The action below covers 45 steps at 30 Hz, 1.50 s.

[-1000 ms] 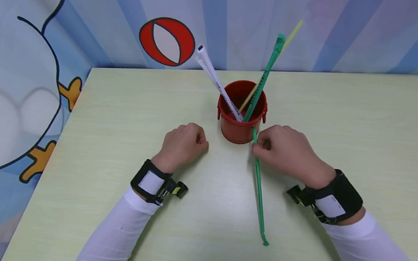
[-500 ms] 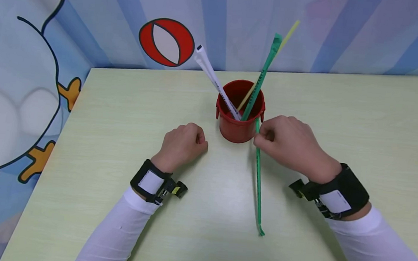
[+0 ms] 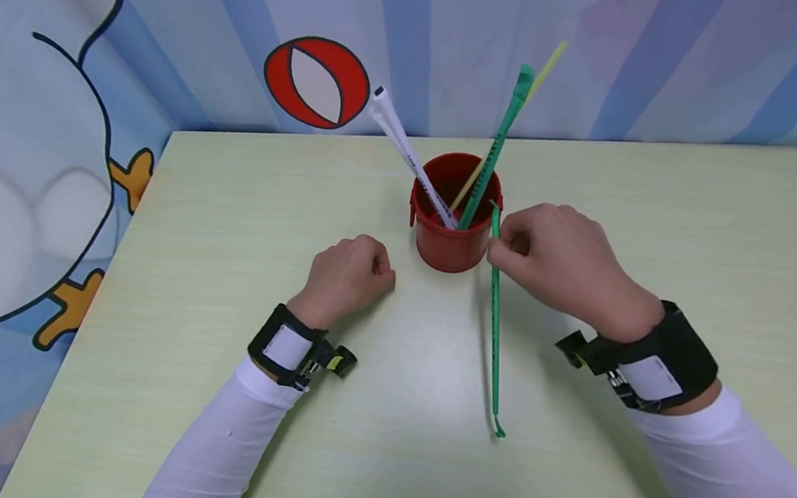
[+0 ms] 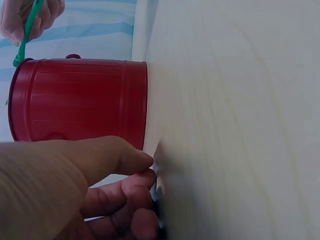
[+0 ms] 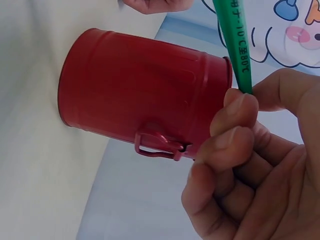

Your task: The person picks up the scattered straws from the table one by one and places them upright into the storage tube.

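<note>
My right hand (image 3: pixel 561 255) pinches a long, thin green wrapped straw (image 3: pixel 495 336) between thumb and fingertips. Dark print runs along the wrapper (image 5: pixel 236 37) in the right wrist view. The straw's far end overlaps the rim of a small red bucket (image 3: pixel 450 249), while its twisted near end points back toward me. Inside the bucket lean a white wrapped straw (image 3: pixel 404 139), another green wrapped straw (image 3: pixel 495 151) and a thin yellow stick (image 3: pixel 548 68). Left of the bucket, my left hand (image 3: pixel 349 276) rests on the table, fingers loosely curled around nothing.
The bucket has small side handles (image 5: pixel 160 145). A pale wood-grain table (image 3: pixel 246 204) carries everything, and its back edge meets a blue-striped printed backdrop (image 3: pixel 458 56). A cartoon-printed sheet (image 3: pixel 25 208) borders the left side. Both wrists wear black camera straps.
My right hand has moved away from me along the bucket's right side, bringing the green straw's far end from below the rim up to it. The left hand stays in place.
</note>
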Tool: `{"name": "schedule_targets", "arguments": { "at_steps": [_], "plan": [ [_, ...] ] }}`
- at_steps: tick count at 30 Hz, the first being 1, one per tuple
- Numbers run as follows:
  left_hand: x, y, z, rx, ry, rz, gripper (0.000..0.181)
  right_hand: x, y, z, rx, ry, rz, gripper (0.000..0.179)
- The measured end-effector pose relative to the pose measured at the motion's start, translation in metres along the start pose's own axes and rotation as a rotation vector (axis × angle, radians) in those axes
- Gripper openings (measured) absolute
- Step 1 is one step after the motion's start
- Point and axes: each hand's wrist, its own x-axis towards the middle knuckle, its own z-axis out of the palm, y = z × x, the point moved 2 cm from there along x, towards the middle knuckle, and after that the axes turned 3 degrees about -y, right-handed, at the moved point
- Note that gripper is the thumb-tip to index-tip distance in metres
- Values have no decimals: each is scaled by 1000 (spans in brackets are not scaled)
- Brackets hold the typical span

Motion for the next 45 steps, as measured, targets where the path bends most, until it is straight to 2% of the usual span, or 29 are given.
{"name": "schedule_targets", "arguments": {
  "at_steps": [15, 21, 34, 45],
  "plan": [
    [0, 0, 0, 4, -3, -1, 16, 0, -11, -23, -41, 76, -13, 26],
    [0, 1, 0, 4, 0, -1, 17, 0, -16, -37, -57, 147, -53, 29],
    [-1, 2, 1, 0, 3, -3, 18, 1, -19, -68, -57, 315, -85, 30],
    [-1, 3, 0, 8, -1, -11, 18, 1, -21, -88, -29, 515, -108, 30]
  ]
}}
